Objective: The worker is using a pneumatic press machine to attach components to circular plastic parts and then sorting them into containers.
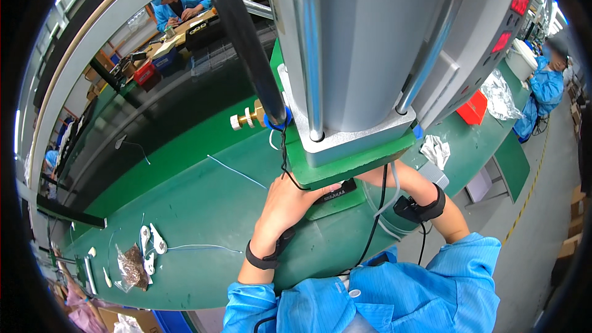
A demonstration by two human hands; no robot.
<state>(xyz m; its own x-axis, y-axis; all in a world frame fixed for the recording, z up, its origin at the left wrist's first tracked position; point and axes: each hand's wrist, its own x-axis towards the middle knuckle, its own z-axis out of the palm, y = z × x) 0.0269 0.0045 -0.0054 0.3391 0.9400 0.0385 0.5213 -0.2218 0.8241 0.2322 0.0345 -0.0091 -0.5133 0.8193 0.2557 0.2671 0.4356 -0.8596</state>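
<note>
My left hand (285, 202) reaches under the green plate (351, 163) at the base of a large grey press (364, 43). Its thumb points right, toward a small black block (340, 192) lying on a green base (336, 205). The other fingers of that hand are hidden by the press, so I cannot see whether they grip anything. From the right, my right hand (404, 179) goes in behind the same plate; its fingers are out of sight. Both wrists carry black straps, and a black box (407, 209) sits on the right one.
Black and grey cables hang by my right forearm. A brass valve (245, 118) juts from the press's left. On the green bench (203, 234) lie white plastic pieces (158, 239), thin wires and a bag of brown bits (132, 268). A red bin (473, 108) stands right. Co-workers sit farther off.
</note>
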